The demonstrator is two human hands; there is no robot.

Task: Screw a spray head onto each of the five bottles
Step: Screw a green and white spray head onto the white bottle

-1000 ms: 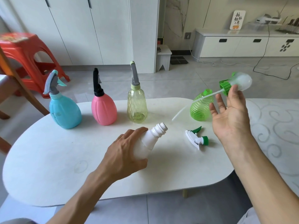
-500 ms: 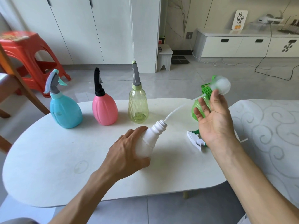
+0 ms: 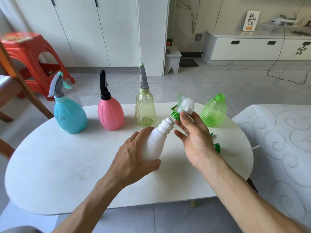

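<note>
My left hand [image 3: 134, 158] grips a white bottle [image 3: 155, 142], tilted with its open neck pointing up and to the right. My right hand [image 3: 193, 137] holds a white spray head with a green collar [image 3: 184, 106] just above that neck; its tube runs down into the opening. A blue bottle [image 3: 69, 115], a pink bottle [image 3: 110, 113] and a pale yellow bottle [image 3: 145, 111] stand in a row at the back, each with a spray head on. A green ribbed bottle [image 3: 214, 111] stands open-necked at the right. Another green and white spray head [image 3: 216, 146] lies on the table, mostly hidden behind my right hand.
The white oval table [image 3: 67, 174] carries everything. A red plastic stool [image 3: 28, 52] and a wooden chair frame [image 3: 16, 78] are at the left. A patterned white cushion [image 3: 282, 148] lies right of the table.
My right hand has brought the spray head left and down, feeding its tube into the white bottle's neck. My left hand has raised and steadied the bottle.
</note>
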